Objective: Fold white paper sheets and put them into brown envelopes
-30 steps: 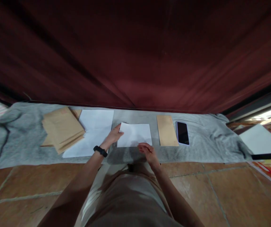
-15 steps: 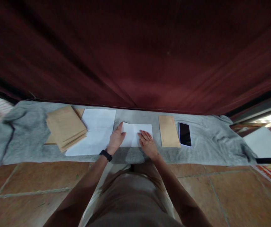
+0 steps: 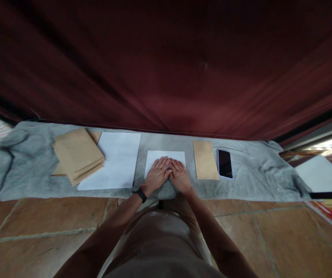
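Observation:
A folded sheet of white paper [image 3: 166, 154] lies flat on the grey cloth in front of me. Both palms rest on it, side by side. My left hand [image 3: 156, 174] has its fingers stretched out over the paper's middle, and a black band is on that wrist. Right beside it, my right hand [image 3: 180, 175] lies flat with fingers extended, covering the paper's lower right part. The hands hide much of the sheet's near half. Just right of them is a single brown envelope [image 3: 206, 160].
Larger white sheets [image 3: 119, 162] lie to the left, partly under a stack of brown envelopes [image 3: 79, 152]. A smartphone [image 3: 225, 164] sits right of the single envelope. Grey cloth [image 3: 255, 170] covers the narrow surface, with a dark red curtain [image 3: 166, 77] behind it.
My left hand has moved from the paper's left edge onto its middle, beside the right hand. The paper's left part, slightly raised before, now lies flat.

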